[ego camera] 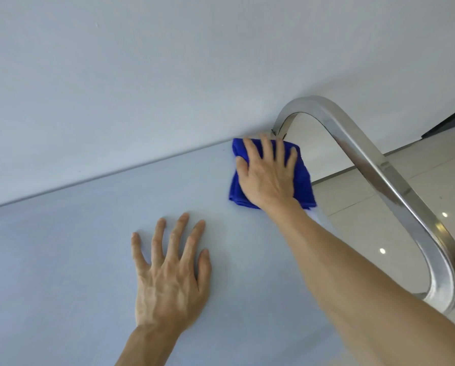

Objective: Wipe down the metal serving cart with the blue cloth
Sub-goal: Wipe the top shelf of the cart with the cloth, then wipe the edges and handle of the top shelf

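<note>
On the far left I see the wall [115, 75], pale and plain, running back behind the cart top [63, 260]; the 2 meet along a thin dark seam that climbs from left to right. The top is a flat, pale, matte surface filling the near left of my view.

My left hand [169, 273] lies flat on that top, near me, palm down, all 5 fingers straight and spread, holding nothing. It is well apart from the cloth.

Further right and farther off, my right hand [267, 171] presses down on the cloth [304, 180], fingers straight and slightly fanned, not curled around it. The cloth is bright blue, folded into a rough square, and sits at the far right corner of the top, touching the wall seam at its far edge and hanging a little over the right edge.

Just right of the cloth, the handle [379, 170], a polished metal bar, arches up beside the corner and sweeps toward me along the cart's right end. Beyond it lies the floor [419, 159], glossy pale tile with 3 small light spots.
</note>
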`<action>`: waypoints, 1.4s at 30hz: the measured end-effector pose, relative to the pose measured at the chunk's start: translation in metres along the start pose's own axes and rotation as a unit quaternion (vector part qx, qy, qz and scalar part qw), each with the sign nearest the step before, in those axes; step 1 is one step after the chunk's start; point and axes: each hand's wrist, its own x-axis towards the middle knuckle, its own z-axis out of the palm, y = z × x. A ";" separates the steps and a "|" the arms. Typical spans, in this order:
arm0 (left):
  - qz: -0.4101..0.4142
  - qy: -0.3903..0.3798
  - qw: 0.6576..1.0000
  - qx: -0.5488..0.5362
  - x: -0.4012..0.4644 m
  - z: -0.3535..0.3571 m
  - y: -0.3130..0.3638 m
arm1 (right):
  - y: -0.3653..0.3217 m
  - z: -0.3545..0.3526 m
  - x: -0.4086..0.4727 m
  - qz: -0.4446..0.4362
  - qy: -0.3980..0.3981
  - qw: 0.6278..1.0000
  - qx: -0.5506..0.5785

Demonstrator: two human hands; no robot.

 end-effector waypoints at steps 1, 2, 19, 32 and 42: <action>0.002 0.004 1.000 0.000 0.000 0.001 -0.001 | -0.013 0.002 0.002 -0.021 -0.006 1.000 -0.001; 0.003 0.007 1.000 -0.001 0.000 0.001 -0.001 | -0.023 0.002 -0.002 -0.063 -0.013 0.998 -0.005; -0.010 -0.012 1.000 -0.012 0.002 -0.003 0.002 | 0.078 -0.017 -0.172 -0.245 -0.084 0.966 -0.004; -0.015 -0.025 0.999 -0.027 0.001 -0.006 0.001 | 0.043 -0.028 -0.158 -0.128 0.006 0.991 0.034; -0.032 -0.116 0.991 -0.063 0.005 -0.037 0.008 | 0.037 -0.142 -0.180 0.147 -0.102 0.800 0.572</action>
